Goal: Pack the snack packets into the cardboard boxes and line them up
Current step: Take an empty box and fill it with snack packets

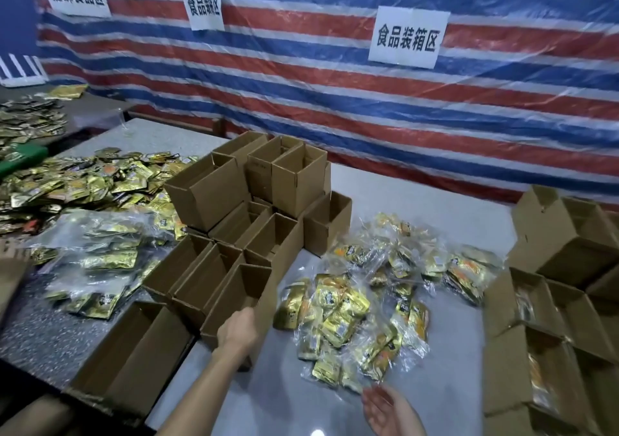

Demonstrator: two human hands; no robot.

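imo left hand (238, 330) fingers grasp the front box (268, 301) rim, right hand (385, 409) hangs released; a hard yank might topple the box stack (207, 194).

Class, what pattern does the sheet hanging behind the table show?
Red, white and blue stripes across the sheet, clearest in the head view.

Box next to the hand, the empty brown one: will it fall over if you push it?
Probably it slides or tips easily: the box looks empty and open-topped, so likely light. Its thin cardboard walls may bend where the left hand holds the rim. Neighbouring boxes beside it might steady it.
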